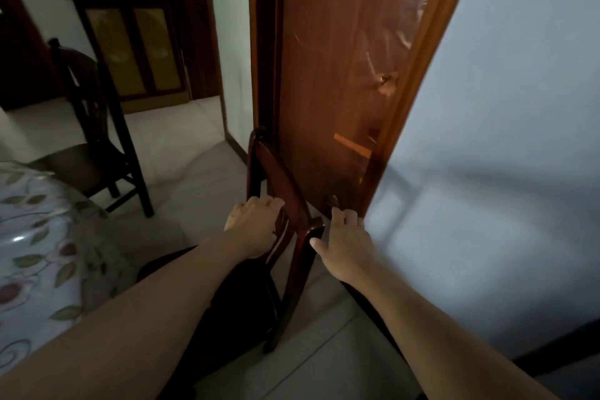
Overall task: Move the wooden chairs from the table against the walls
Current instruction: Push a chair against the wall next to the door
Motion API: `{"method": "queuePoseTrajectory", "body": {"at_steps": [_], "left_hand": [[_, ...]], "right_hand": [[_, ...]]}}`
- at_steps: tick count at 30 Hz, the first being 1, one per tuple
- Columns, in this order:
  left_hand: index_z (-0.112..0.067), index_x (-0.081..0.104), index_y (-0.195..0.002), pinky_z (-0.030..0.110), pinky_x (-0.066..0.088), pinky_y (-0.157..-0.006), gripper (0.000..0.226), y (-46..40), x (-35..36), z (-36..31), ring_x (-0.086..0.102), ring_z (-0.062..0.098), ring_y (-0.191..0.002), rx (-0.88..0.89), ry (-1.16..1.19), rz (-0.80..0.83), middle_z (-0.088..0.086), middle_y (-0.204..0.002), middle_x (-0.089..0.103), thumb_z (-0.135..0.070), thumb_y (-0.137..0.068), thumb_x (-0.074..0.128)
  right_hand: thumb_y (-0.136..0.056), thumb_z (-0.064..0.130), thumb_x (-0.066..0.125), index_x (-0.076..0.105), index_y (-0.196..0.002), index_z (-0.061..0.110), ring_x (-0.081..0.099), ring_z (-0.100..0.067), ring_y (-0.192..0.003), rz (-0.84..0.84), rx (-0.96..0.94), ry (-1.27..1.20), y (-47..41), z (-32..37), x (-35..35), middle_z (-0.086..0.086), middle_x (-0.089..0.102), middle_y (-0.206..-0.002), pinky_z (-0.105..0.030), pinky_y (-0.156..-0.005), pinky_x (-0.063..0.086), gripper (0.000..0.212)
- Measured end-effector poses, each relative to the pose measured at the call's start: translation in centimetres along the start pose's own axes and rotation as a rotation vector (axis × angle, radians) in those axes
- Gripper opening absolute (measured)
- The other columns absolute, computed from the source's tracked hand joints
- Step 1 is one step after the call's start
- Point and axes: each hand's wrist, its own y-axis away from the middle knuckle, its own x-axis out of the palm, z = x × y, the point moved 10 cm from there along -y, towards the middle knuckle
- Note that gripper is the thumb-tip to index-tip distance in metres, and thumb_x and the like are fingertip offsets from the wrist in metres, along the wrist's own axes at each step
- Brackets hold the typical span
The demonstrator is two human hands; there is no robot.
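Note:
A dark red wooden chair (279,178) stands in front of me with its backrest close to the brown door (337,68). My left hand (253,227) is curled around the left side of the backrest. Beside the chair's right rear post, my right hand (344,247) has its fingers spread, the thumb just touching the post, and holds nothing. The chair's seat is dark and mostly hidden under my arms. A second dark wooden chair (97,140) stands at the left, next to the table (39,237) with the floral cloth.
A pale wall (503,172) runs along the right of the door frame. A dark cabinet (130,42) with yellow panels stands at the back left by a passage. Light floor tiles (181,146) lie between the two chairs.

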Motion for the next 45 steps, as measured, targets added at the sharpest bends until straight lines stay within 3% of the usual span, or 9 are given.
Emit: {"method": "queuePoseTrajectory", "body": {"at_steps": [11, 15, 19, 23, 28, 33, 39, 42, 45], "left_hand": [[-0.021, 0.02, -0.146, 0.042, 0.031, -0.108, 0.076, -11.9, -0.6, 3.9, 0.025, 0.026, -0.137, 0.046, -0.105, -0.049, 0.005, -0.154, 0.021, -0.01, -0.081, 0.06], [-0.019, 0.029, -0.143, 0.042, 0.03, -0.109, 0.069, -16.0, 0.7, 3.2, 0.022, 0.024, -0.139, 0.164, -0.306, -0.005, 0.004, -0.15, 0.029, -0.006, -0.082, 0.057], [-0.017, 0.039, -0.135, 0.044, 0.025, -0.109, 0.055, -19.3, 2.6, 3.4, 0.028, 0.025, -0.136, 0.26, -0.473, 0.068, 0.005, -0.143, 0.039, -0.008, -0.083, 0.056], [-0.016, 0.048, -0.122, 0.043, 0.028, -0.108, 0.042, -21.3, 3.0, 3.9, 0.042, 0.024, -0.124, 0.354, -0.486, 0.039, 0.006, -0.126, 0.053, -0.007, -0.082, 0.056], [-0.018, 0.057, -0.101, 0.034, 0.037, -0.096, 0.025, -22.2, 2.7, 3.4, 0.056, 0.023, -0.101, 0.564, -0.478, -0.023, 0.001, -0.101, 0.062, -0.003, -0.084, 0.049], [-0.014, 0.059, -0.096, 0.032, 0.042, -0.085, 0.017, -20.5, 2.2, 3.2, 0.055, 0.021, -0.097, 0.706, -0.395, 0.009, 0.002, -0.097, 0.061, -0.003, -0.086, 0.05], [-0.01, 0.058, -0.094, 0.036, 0.05, -0.077, 0.015, -15.7, 1.3, 1.5, 0.053, 0.023, -0.096, 0.836, -0.38, 0.089, 0.005, -0.095, 0.059, 0.0, -0.084, 0.054], [-0.01, 0.058, -0.088, 0.035, 0.045, -0.067, 0.012, -13.0, 0.9, -0.9, 0.054, 0.024, -0.089, 0.915, -0.407, 0.107, 0.004, -0.085, 0.053, 0.0, -0.083, 0.055], [-0.01, 0.055, -0.083, 0.032, 0.036, -0.059, 0.01, -11.0, 0.4, -3.7, 0.055, 0.025, -0.081, 1.017, -0.449, 0.064, 0.003, -0.078, 0.048, 0.0, -0.083, 0.056]], "right_hand": [[-0.085, 0.041, 0.062, 0.022, -0.14, 0.009, 0.036, -0.03, -0.128, 0.187, -0.016, -0.031, -13.0, 3.0, 5.1, -0.014, 0.037, -0.139, -0.04, -0.099, 0.04, 0.074], [-0.086, 0.038, 0.06, 0.02, -0.142, 0.008, 0.039, -0.029, -0.128, 0.234, -0.006, -0.067, -15.9, 3.9, 7.2, -0.014, 0.039, -0.139, -0.039, -0.097, 0.043, 0.075], [-0.089, 0.029, 0.059, 0.038, -0.127, 0.013, 0.058, -0.02, -0.103, 0.179, 0.042, -0.133, -17.7, 4.0, 8.3, -0.006, 0.059, -0.116, -0.029, -0.072, 0.048, 0.046], [-0.094, 0.031, 0.051, 0.045, -0.115, 0.02, 0.054, -0.01, -0.074, 0.073, 0.152, -0.134, -18.1, 3.8, 8.3, 0.003, 0.063, -0.099, -0.02, -0.05, 0.03, 0.024], [-0.094, 0.028, 0.053, 0.049, -0.109, 0.019, 0.065, -0.014, -0.087, -0.015, 0.203, -0.14, -17.9, 4.0, 7.7, 0.001, 0.067, -0.1, -0.022, -0.058, 0.037, 0.018], [-0.088, 0.026, 0.063, 0.049, -0.113, 0.017, 0.064, -0.018, -0.093, -0.024, 0.169, -0.097, -16.4, 5.2, 6.5, -0.001, 0.065, -0.104, -0.024, -0.064, 0.036, 0.03], [-0.085, 0.028, 0.066, 0.051, -0.111, 0.017, 0.052, -0.008, -0.068, -0.034, 0.138, -0.04, -11.2, 7.2, 4.7, 0.006, 0.059, -0.085, -0.019, -0.055, 0.033, 0.032], [-0.085, 0.03, 0.066, 0.051, -0.111, 0.019, 0.043, -0.006, -0.065, -0.041, 0.179, -0.018, -8.0, 6.8, 3.7, 0.01, 0.045, -0.075, -0.018, -0.055, 0.032, 0.033], [-0.084, 0.032, 0.066, 0.05, -0.111, 0.02, 0.056, -0.01, -0.075, -0.035, 0.23, -0.011, -5.4, 5.7, 2.3, 0.008, 0.054, -0.084, -0.022, -0.062, 0.036, 0.033]]}}
